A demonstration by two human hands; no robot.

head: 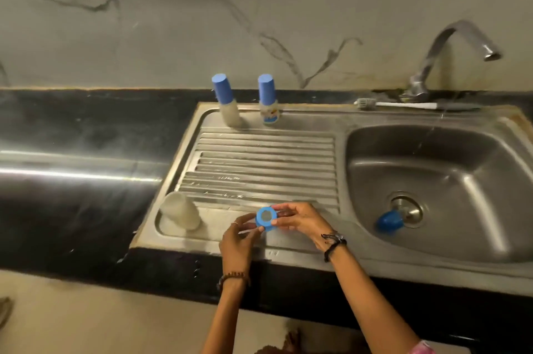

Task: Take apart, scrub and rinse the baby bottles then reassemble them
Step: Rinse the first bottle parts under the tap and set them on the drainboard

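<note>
Head view: your left hand (240, 234) and right hand (300, 219) pinch the blue collar (266, 218).
Light, rigid, probably wet and slippery; hold its outer rim.

Home kitchen, sink area. Stainless steel sink (432, 180) with ribbed drainboard (259, 169) set into a polished black stone counter (72, 152). Curved metal tap (450, 45) at the back, thin stream of water running into the basin. Wall behind is marble-look tile with grey veining (202, 7). Two capped baby bottles (226, 100) stand at the back of the drainboard; a bottle brush (403, 105) lies on the rim behind the basin. Domestic scale, worn sealant at the sink edge.
</note>
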